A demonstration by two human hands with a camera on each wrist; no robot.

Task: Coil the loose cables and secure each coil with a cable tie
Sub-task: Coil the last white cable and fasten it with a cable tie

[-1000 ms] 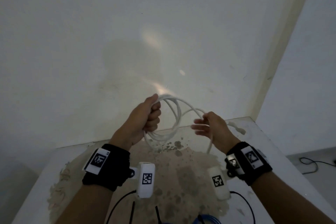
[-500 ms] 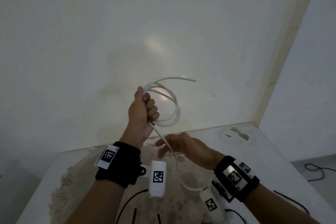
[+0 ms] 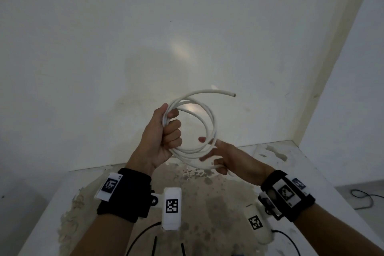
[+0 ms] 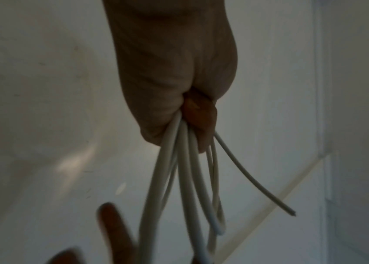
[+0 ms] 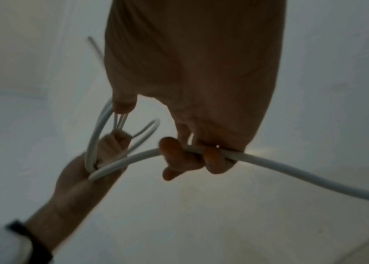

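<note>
A white cable (image 3: 209,122) is wound into several round loops in the air above the table. My left hand (image 3: 166,133) grips the left side of the coil in a fist, seen too in the left wrist view (image 4: 179,114). One cut end (image 3: 233,95) sticks out to the upper right. My right hand (image 3: 218,158) is at the coil's lower right, its lower fingers curled round the trailing strand (image 5: 269,162) and its upper fingers stretched toward the loops. No cable tie shows.
A white table (image 3: 311,172) with a large brownish stain (image 3: 207,203) fills the corner between two pale walls. Black cables (image 3: 141,235) lie near its front edge, and another black cable (image 3: 365,199) lies on the floor at the right.
The coil has grown rounder and fuller as my right hand rose from the table to its lower edge, bringing up the trailing strand. My left hand has kept its grip.
</note>
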